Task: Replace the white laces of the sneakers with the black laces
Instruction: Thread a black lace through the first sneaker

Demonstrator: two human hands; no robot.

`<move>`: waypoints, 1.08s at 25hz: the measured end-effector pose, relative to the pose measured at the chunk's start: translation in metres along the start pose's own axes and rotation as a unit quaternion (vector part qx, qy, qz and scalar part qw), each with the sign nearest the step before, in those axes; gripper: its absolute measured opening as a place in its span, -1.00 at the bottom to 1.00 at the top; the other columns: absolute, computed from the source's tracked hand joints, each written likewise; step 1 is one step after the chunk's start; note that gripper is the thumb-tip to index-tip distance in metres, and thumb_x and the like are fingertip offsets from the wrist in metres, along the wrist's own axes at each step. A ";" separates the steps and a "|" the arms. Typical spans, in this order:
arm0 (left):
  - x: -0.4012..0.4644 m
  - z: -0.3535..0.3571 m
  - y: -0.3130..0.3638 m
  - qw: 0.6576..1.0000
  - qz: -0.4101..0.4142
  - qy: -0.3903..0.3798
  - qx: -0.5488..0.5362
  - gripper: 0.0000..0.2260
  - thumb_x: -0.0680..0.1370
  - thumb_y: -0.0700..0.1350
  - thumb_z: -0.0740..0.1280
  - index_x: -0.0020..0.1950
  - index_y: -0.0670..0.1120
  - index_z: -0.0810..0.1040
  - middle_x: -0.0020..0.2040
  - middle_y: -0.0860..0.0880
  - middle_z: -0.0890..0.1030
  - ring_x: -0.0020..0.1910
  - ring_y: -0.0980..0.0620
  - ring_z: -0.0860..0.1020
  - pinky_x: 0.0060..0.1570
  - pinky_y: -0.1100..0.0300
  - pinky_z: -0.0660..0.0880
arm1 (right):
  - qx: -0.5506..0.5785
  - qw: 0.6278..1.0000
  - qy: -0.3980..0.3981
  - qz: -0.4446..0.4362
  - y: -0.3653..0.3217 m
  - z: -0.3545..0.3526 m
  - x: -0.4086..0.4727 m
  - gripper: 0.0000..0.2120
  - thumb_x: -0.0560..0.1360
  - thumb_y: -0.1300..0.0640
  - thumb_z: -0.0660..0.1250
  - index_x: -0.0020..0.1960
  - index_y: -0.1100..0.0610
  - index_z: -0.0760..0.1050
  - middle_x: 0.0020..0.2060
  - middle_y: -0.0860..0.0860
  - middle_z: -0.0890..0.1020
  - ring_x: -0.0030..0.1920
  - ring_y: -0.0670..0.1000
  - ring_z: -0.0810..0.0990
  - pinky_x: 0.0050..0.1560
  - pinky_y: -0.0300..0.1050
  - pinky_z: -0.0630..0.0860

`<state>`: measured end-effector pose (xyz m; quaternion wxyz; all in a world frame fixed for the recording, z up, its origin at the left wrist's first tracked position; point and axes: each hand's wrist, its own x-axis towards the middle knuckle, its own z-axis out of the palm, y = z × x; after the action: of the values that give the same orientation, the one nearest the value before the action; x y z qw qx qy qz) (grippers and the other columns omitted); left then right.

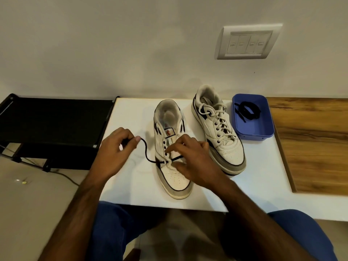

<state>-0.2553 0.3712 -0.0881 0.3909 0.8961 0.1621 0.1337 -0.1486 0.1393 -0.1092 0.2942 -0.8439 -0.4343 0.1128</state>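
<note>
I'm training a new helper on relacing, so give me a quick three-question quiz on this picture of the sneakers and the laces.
1. True or false: the far sneaker still has its white lace.
2. Which hand pinches the free end of the black lace? A) left hand B) right hand C) neither
3. Fill in: the spare lace lies coiled in the blue ____.

Key: 1. True. 2. A; the lace runs from that hand to the lowest eyelets of the near sneaker. 3. Tray.
</note>
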 end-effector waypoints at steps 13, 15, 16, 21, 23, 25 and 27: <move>-0.001 0.043 0.018 0.952 0.139 -0.180 0.204 -0.79 0.49 0.12 0.48 -0.10 0.10 0.49 -0.25 0.19 0.50 -0.31 0.12 0.47 -0.27 0.22 0.32 | 0.158 0.986 -0.017 0.054 0.018 -0.020 -0.001 -0.76 0.48 0.17 0.48 0.09 -0.03 0.54 -0.06 -0.14 0.54 -0.12 -0.14 0.56 -0.10 -0.21 0.55; 0.000 0.048 0.021 0.954 0.162 -0.155 0.198 -0.74 0.50 0.07 0.50 0.05 0.09 0.47 -0.23 0.19 0.49 -0.31 0.12 0.45 -0.24 0.20 0.33 | 0.171 0.982 -0.030 0.076 0.017 -0.021 -0.001 -0.76 0.49 0.18 0.48 0.09 -0.04 0.54 -0.11 -0.13 0.58 -0.17 -0.12 0.57 -0.12 -0.17 0.57; 0.000 0.048 0.022 0.954 0.174 -0.157 0.189 -0.72 0.52 0.06 0.48 0.13 0.09 0.46 -0.21 0.21 0.49 -0.30 0.13 0.45 -0.24 0.19 0.35 | 0.182 0.979 -0.036 0.088 0.016 -0.022 -0.001 -0.77 0.49 0.18 0.48 0.09 -0.04 0.55 -0.14 -0.12 0.60 -0.18 -0.11 0.58 -0.13 -0.17 0.56; 0.006 0.047 0.024 0.937 0.179 -0.191 0.233 -0.80 0.58 0.11 0.38 0.10 0.06 0.48 -0.15 0.20 0.49 -0.15 0.05 0.52 -0.11 0.06 0.43 | 0.147 0.986 -0.007 0.080 0.017 -0.031 0.000 -0.86 0.54 0.29 0.39 0.03 0.09 0.62 -0.17 -0.10 0.60 -0.16 -0.18 0.55 -0.15 -0.40 0.43; 0.009 0.048 0.023 0.939 0.175 -0.200 0.218 -0.81 0.57 0.10 0.39 0.04 0.05 0.46 -0.18 0.17 0.50 -0.19 0.07 0.47 -0.17 0.08 0.42 | 0.099 0.992 0.010 0.075 0.019 -0.033 0.000 -0.86 0.56 0.31 0.37 0.01 0.10 0.62 -0.12 -0.07 0.56 -0.15 -0.16 0.52 -0.12 -0.38 0.42; 0.009 0.048 0.023 0.942 0.175 -0.201 0.206 -0.81 0.56 0.09 0.41 0.02 0.03 0.47 -0.19 0.15 0.51 -0.21 0.08 0.45 -0.21 0.08 0.43 | 0.078 0.994 0.015 0.071 0.018 -0.033 0.002 -0.86 0.57 0.30 0.35 0.04 0.11 0.62 -0.10 -0.06 0.53 -0.14 -0.15 0.49 -0.09 -0.28 0.45; 0.008 0.047 0.022 0.944 0.171 -0.202 0.199 -0.80 0.56 0.09 0.42 0.06 0.03 0.49 -0.15 0.14 0.57 -0.20 0.08 0.49 -0.20 0.07 0.48 | 0.075 0.994 -0.004 0.085 0.017 -0.036 0.001 -0.87 0.59 0.23 0.36 0.11 0.09 0.59 -0.09 -0.05 0.54 -0.15 -0.14 0.49 -0.10 -0.22 0.46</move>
<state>-0.2267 0.3289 -0.1020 0.2007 0.9781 -0.0523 -0.0199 -0.1210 0.1182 -0.0905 0.3445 -0.8528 -0.3523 0.1728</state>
